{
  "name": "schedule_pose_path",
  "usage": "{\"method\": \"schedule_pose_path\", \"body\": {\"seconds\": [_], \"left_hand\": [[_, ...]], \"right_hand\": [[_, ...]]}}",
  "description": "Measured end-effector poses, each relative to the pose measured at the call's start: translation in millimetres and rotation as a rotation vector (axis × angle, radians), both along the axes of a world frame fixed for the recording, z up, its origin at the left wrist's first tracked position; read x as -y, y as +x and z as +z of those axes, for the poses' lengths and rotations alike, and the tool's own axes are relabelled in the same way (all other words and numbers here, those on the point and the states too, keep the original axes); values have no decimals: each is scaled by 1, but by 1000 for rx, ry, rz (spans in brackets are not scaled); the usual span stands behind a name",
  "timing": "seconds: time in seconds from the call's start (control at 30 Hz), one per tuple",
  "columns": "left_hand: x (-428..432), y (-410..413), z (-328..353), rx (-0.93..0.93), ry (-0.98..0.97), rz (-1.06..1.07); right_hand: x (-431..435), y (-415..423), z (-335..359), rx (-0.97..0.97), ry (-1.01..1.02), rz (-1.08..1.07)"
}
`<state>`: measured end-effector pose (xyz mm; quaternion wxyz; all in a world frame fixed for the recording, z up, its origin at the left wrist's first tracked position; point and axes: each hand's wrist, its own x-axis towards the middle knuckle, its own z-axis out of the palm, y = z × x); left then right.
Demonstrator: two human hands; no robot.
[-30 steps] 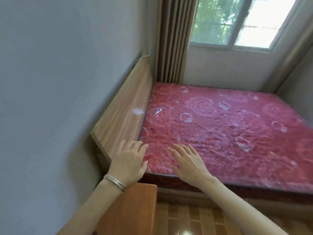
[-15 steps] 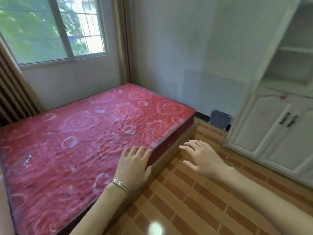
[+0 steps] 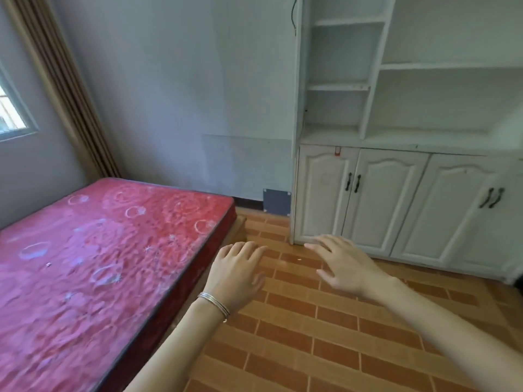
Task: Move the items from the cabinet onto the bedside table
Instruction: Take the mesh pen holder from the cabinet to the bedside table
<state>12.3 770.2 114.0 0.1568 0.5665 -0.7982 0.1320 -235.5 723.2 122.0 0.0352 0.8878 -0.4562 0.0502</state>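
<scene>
A white cabinet (image 3: 396, 205) stands against the right wall, with several shut lower doors bearing black handles and bare open shelves above. No items show on the shelves. My left hand (image 3: 237, 274), a bangle on its wrist, hovers palm down over the floor beside the bed corner, fingers apart and holding nothing. My right hand (image 3: 346, 264) is held out in front of the cabinet's left doors, also open, not touching them. The bedside table is out of view.
A bed with a red patterned mattress (image 3: 99, 264) fills the left side. Brown tiled floor (image 3: 325, 335) lies between bed and cabinet. A small grey panel (image 3: 276, 200) leans on the wall by the cabinet. A curtain (image 3: 65, 89) hangs at the left.
The view has swung right from the headboard and bedside table, across the bed, to the white cabinet. Both hands stayed open and held out in front.
</scene>
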Motion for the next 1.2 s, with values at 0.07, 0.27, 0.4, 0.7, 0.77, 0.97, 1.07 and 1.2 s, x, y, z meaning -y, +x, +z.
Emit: {"method": "schedule_pose_path", "body": {"seconds": [0.07, 0.27, 0.4, 0.7, 0.77, 0.97, 1.07, 1.2], "left_hand": [[31, -18, 7, 12, -17, -9], [104, -66, 30, 34, -94, -44], [142, -80, 31, 29, -92, -55], [242, -72, 27, 77, -114, -55], [274, -61, 29, 92, -130, -57], [385, -28, 65, 109, -141, -81], [443, -22, 85, 133, -166, -113], [505, -23, 95, 145, -178, -138]], "right_hand": [[24, -20, 9, -5, -19, -13], [83, -68, 35, -31, -45, -26], [117, -88, 35, -58, -56, -33], [211, -76, 31, -67, -62, -45], [241, -67, 36, -61, -84, -58], [329, -41, 64, -16, -133, -100], [365, -36, 79, 2, -154, -148], [401, -37, 92, 16, -139, -186]]}}
